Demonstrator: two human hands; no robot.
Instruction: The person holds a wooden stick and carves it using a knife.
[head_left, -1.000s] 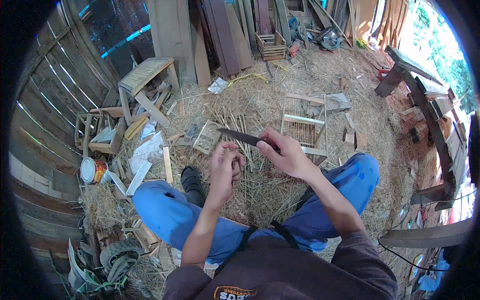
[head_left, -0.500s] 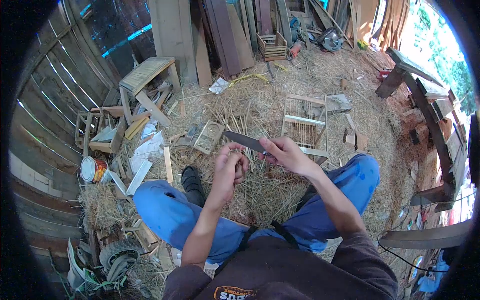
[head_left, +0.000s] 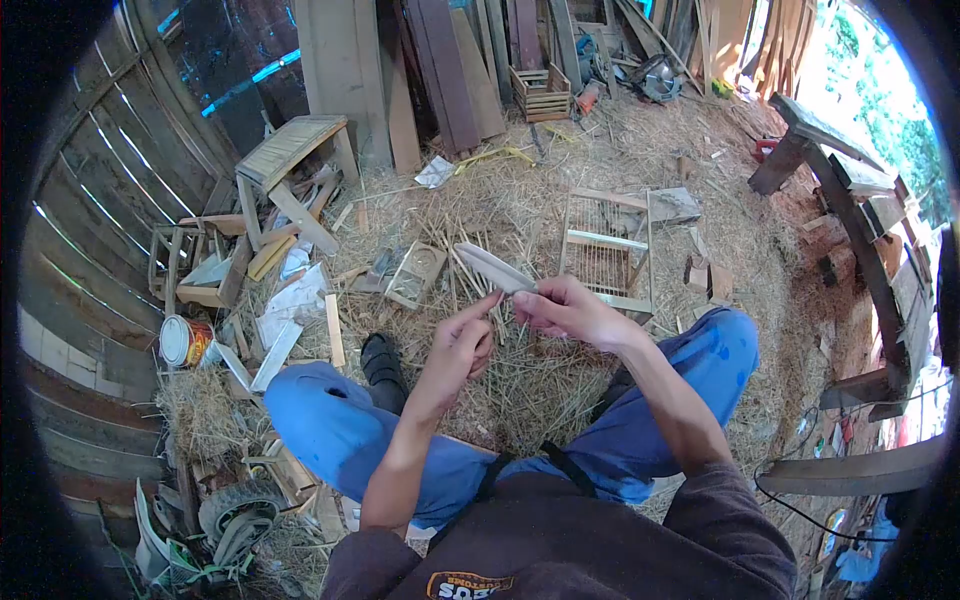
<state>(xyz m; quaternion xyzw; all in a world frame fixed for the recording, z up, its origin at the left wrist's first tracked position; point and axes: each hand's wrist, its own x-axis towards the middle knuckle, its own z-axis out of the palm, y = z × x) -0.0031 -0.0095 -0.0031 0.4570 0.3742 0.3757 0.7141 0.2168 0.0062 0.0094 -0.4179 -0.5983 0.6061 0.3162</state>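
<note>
A knife (head_left: 492, 268) is held in my right hand (head_left: 575, 315), its fingers closed round the handle. The blade points away to the upper left and looks pale and smeared. Close below the blade is my left hand (head_left: 460, 350), its index finger stretched toward the right hand and its other fingers curled. Whatever may be between the left fingers is too small to make out. Both hands are above the straw-covered floor, between my knees. Beyond them lies a wooden frame with thin slats (head_left: 605, 240), and left of the blade a small wooden frame (head_left: 416, 275).
Thin sticks (head_left: 470, 285) lie scattered ahead on the straw. A small wooden table (head_left: 292, 150) and a paint can (head_left: 187, 340) stand to the left. Boards (head_left: 440, 80) lean at the back, near a slatted crate (head_left: 540, 95). A timber bench (head_left: 860, 240) runs along the right.
The knife blade has turned from dark to bright and shifted slightly down and right. My left index finger has straightened toward my right hand.
</note>
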